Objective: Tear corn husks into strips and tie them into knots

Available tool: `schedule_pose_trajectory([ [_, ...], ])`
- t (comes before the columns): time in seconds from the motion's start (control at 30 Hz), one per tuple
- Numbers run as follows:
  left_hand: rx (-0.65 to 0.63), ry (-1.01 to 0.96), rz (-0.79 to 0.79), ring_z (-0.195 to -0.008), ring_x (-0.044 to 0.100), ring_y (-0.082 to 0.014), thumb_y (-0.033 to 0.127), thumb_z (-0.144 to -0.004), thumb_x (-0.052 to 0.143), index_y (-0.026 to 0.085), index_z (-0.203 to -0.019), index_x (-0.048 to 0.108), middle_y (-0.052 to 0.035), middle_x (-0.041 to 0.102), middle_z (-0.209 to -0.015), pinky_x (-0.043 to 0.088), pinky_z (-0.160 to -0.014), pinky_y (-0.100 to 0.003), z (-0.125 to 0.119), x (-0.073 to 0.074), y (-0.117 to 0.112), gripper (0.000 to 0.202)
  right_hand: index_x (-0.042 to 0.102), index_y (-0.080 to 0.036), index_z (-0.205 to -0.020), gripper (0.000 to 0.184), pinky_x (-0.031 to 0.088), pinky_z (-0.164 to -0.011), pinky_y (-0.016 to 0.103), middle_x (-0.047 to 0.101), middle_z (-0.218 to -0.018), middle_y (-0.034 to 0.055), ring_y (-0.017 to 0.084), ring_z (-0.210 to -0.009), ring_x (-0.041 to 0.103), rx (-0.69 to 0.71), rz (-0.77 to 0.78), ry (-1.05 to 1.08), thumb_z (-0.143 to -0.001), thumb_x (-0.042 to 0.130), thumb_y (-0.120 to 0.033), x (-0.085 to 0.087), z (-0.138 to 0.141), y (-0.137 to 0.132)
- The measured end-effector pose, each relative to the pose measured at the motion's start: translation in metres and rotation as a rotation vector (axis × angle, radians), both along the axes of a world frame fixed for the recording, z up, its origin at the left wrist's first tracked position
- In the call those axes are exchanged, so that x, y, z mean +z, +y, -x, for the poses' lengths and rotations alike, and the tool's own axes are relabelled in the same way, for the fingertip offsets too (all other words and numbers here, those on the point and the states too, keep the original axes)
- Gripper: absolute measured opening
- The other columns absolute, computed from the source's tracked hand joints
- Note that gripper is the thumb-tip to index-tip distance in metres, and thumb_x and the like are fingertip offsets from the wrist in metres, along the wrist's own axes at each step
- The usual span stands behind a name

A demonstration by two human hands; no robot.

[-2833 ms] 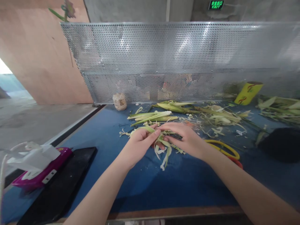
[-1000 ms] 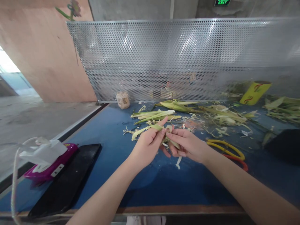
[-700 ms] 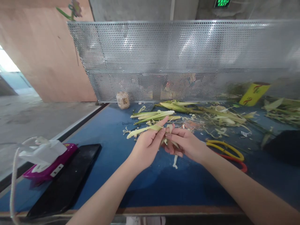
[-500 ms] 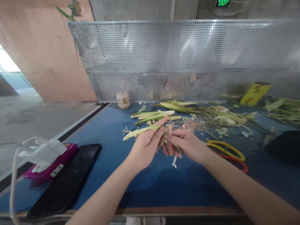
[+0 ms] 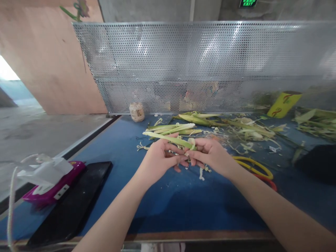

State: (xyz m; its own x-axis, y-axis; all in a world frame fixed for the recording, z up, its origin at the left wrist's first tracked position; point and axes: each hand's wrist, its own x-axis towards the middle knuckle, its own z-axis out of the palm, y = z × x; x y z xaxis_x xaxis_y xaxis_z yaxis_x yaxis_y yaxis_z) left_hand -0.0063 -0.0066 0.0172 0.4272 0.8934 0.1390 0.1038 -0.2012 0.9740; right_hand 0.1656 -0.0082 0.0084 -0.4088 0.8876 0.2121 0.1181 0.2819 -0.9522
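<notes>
A pale green corn husk strip (image 5: 170, 139) arches above my left hand (image 5: 159, 158), its free end pointing left. The strip's right end curls over between my two hands, where the fingertips of my right hand (image 5: 213, 154) pinch it. My left fingers are bent around the lower part of the work, with the thumb pointing at the right fingertips. Several thin pale ends hang below the fingers. What lies inside the hands is mostly hidden. Cut husk strips (image 5: 181, 126) lie on the blue tabletop (image 5: 168, 206) just behind.
Husk scraps (image 5: 249, 131) spread to the right, near a yellow tube (image 5: 285, 104). Yellow (image 5: 256, 166) and red rings lie by my right forearm. On the left are a black phone-like slab (image 5: 70, 203) and a magenta power strip (image 5: 52, 190). A perforated metal screen (image 5: 168, 52) stands behind.
The husk strip has swung up off my left hand and now curves toward my right fingertips. My left index finger, stretched out before, is now bent, and the left thumb has moved lower.
</notes>
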Motion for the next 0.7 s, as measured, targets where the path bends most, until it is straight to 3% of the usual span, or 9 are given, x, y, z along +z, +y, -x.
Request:
schedule_pose_trajectory([
  [0.1,-0.023,0.023,0.056,-0.064,0.067,-0.0208,0.026,-0.065,0.068,0.011,-0.069,0.06,-0.0094,0.068,-0.07,0.051,-0.045,-0.025,-0.0004,0.001,0.0003,0.017,0.056,-0.015,-0.073,0.017,0.033,-0.038,0.017,0.056,-0.054,-0.0033,0.003,-0.04,0.043,-0.03,-0.019,-0.017,-0.077,0.059,-0.031,-0.0009,0.0011,-0.0002],
  [0.17,-0.046,0.003,0.097,-0.065,0.067,-0.0215,0.025,-0.064,0.069,0.012,-0.071,0.058,-0.0069,0.067,-0.063,0.051,-0.045,-0.024,-0.0005,0.001,-0.0002,0.019,0.056,-0.015,-0.072,0.019,0.032,-0.038,0.017,0.056,-0.053,-0.0031,0.003,-0.039,0.042,-0.038,-0.002,-0.008,-0.077,0.06,-0.033,-0.002,0.0014,0.0006],
  [0.4,-0.14,-0.071,0.196,-0.064,0.067,-0.0194,0.021,-0.067,0.068,0.013,-0.1,0.055,-0.0035,0.067,-0.065,0.051,-0.045,-0.022,-0.0001,0.0003,-0.0035,0.036,0.054,-0.015,-0.068,0.021,0.027,-0.036,0.018,0.054,-0.051,-0.0035,0.002,-0.038,0.038,-0.023,0.067,0.104,-0.077,0.061,-0.033,-0.0058,0.0005,0.0031],
  [0.7,-0.217,-0.075,0.251,-0.066,0.067,-0.0183,0.018,-0.068,0.067,0.014,-0.11,0.053,-0.0009,0.064,-0.063,0.05,-0.045,-0.02,0.0003,0.0005,-0.004,0.044,0.057,-0.014,-0.07,0.019,0.024,-0.037,0.019,0.053,-0.049,-0.0038,0.003,-0.038,0.035,-0.055,0.111,0.178,-0.075,0.061,-0.032,-0.0052,0.0027,0.0031],
])
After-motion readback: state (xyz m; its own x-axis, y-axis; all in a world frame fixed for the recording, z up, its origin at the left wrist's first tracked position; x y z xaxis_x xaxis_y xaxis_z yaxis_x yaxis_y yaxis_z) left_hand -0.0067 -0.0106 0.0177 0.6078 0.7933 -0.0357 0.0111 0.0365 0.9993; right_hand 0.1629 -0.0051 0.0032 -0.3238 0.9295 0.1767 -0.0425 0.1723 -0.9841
